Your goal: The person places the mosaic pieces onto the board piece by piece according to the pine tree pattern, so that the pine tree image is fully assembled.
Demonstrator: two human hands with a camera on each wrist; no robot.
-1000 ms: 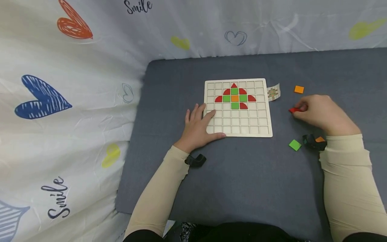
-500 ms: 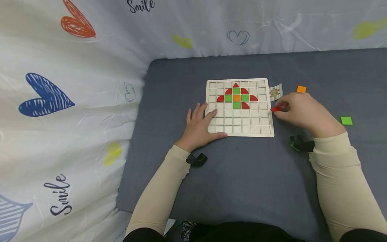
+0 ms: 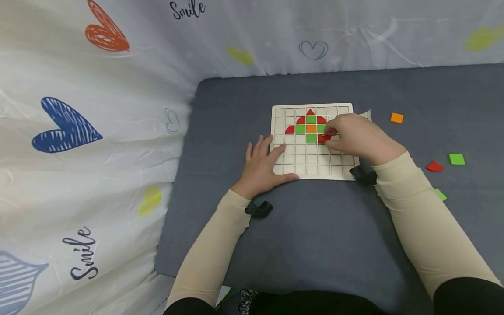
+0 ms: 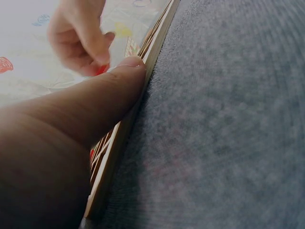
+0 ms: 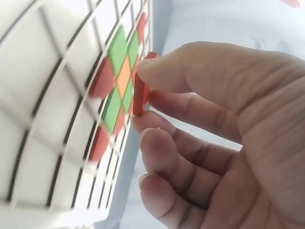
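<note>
A white gridded board [image 3: 291,162] lies on the grey table, some cells filled with red, green and orange tiles. An orange square [image 3: 311,129] sits amid green squares, with red quarter-circles around and a red triangle [image 3: 310,112] at the top. My left hand [image 3: 260,168] rests at the board's near left corner, fingers spread, the thumb [image 4: 126,78] along its front edge. Over the pattern's right side, my right hand [image 3: 360,136] pinches a red tile [image 5: 138,95] between thumb and fingers, tilted on edge close to the grid. In the head view, that hand covers part of the pattern.
Right of the board lie a loose orange square [image 3: 397,117], a green square [image 3: 456,159], a red tile [image 3: 435,166] and another green tile [image 3: 441,194] partly behind the right sleeve. A small patterned card [image 3: 367,114] pokes out beyond the board, mostly covered by the right hand.
My right hand has carried the red tile leftward from the table onto the board's pattern, uncovering loose tiles and hiding most of the card. My left hand keeps its place on the board.
</note>
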